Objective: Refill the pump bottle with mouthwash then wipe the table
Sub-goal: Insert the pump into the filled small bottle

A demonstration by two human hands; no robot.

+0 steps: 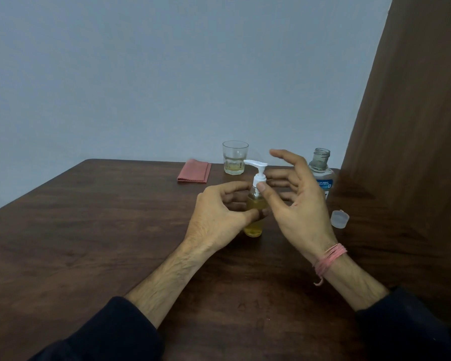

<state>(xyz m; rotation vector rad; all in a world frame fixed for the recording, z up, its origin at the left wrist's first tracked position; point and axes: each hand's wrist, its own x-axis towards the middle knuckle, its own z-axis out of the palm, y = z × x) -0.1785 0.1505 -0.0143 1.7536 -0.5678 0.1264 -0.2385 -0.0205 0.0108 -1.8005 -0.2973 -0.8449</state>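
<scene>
A small clear pump bottle (pixel 254 226) with yellow liquid stands upright mid-table, its white pump head (pixel 257 168) fitted on top. My left hand (pixel 216 217) grips the bottle's body, thumb across the front. My right hand (pixel 294 194) has its thumb against the white pump collar, and its fingers are spread and straight behind the pump. The mouthwash bottle (pixel 321 168) stands uncapped behind my right hand, partly hidden by it. Its translucent cap (pixel 339 218) lies on the table to the right. A folded red cloth (pixel 194 171) lies at the table's far edge.
A drinking glass (pixel 235 157) with a little yellowish liquid stands at the back beside the cloth. A brown wooden panel (pixel 406 126) rises along the right side. The dark wood table (pixel 89 243) stretches left and toward me.
</scene>
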